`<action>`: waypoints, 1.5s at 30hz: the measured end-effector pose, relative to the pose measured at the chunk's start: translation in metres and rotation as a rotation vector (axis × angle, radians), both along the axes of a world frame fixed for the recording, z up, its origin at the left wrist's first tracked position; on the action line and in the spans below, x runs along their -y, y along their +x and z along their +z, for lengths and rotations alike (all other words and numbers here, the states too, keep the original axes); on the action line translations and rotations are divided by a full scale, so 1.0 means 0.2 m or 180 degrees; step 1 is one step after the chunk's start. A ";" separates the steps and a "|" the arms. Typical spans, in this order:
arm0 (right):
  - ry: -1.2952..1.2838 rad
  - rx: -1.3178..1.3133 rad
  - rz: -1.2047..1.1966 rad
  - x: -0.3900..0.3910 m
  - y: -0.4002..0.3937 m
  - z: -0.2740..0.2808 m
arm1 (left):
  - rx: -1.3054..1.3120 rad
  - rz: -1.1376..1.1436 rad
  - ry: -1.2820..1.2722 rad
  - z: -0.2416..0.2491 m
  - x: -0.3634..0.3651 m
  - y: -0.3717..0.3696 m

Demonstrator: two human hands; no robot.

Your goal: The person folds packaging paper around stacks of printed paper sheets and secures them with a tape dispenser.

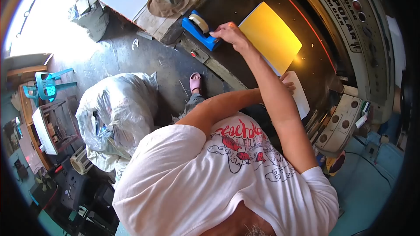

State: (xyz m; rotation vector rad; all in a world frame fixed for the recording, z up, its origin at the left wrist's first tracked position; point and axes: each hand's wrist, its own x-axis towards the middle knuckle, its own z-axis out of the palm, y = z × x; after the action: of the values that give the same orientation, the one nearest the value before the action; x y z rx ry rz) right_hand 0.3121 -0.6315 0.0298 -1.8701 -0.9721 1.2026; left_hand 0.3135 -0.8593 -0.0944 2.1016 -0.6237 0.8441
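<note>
A blue tape dispenser (202,35) with a pale roll of tape stands at the dark work surface's left edge. The pinched fingers of my right hand (229,34) are at its front end; whatever lies between them is too small to make out. Just right of that hand lies a yellow sheet (273,37), with a pale edge showing beneath it. Nearer my body, my left hand (289,85) grips the edge of a white card (299,98), partly hidden behind my right forearm. My arms cross.
A machine panel marked POLAR (343,22) curves along the right, beyond a red line on the dark surface (306,17). A large plastic bag (120,109) and a turquoise chair (46,85) are on the left. Cloth (168,6) lies near the dispenser.
</note>
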 end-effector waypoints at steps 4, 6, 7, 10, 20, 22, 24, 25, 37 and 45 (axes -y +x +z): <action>0.0070 0.0136 -0.0188 0.07 -0.04 0.17 | -0.0989 -0.2072 -0.2826 -0.13 0.13 0.07; -0.0013 0.0256 -0.0243 0.14 -0.04 0.22 | -0.0571 -0.0757 -0.0661 -0.08 0.07 0.09; -0.0052 0.0303 -0.0286 0.16 -0.05 0.23 | -0.0492 -0.0233 0.0267 -0.06 0.05 0.08; -0.0240 0.0781 -0.0373 0.24 -0.06 0.07 | -0.0473 0.0294 0.1664 0.08 -0.02 0.06; 0.0999 0.1451 -0.0929 0.66 -0.09 0.23 | -0.0660 0.0881 0.2086 0.31 -0.15 -0.11; 0.1185 0.0679 -0.1601 0.98 0.09 0.31 | -0.0931 0.0844 0.2288 0.37 -0.18 -0.12; 0.0782 0.0079 -0.2551 1.31 0.25 0.41 | -0.2058 0.0083 0.2401 0.58 -0.21 -0.14; 0.0735 0.0091 -0.2559 1.50 0.35 0.37 | -0.1645 0.0183 0.2002 0.56 -0.22 -0.15; 0.0551 0.0292 -0.2910 1.83 0.42 0.05 | -0.1655 0.0371 0.1647 0.54 -0.18 -0.18; 0.0607 0.0441 -0.2916 1.86 0.45 -0.01 | -0.1633 0.0509 0.1635 0.55 -0.16 -0.19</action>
State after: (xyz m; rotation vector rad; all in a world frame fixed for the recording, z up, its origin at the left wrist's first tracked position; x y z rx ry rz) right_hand 0.4024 -1.0041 0.0277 -1.9042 -0.1926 0.4159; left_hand 0.2761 -0.8279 0.0159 2.7238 -0.4225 0.1987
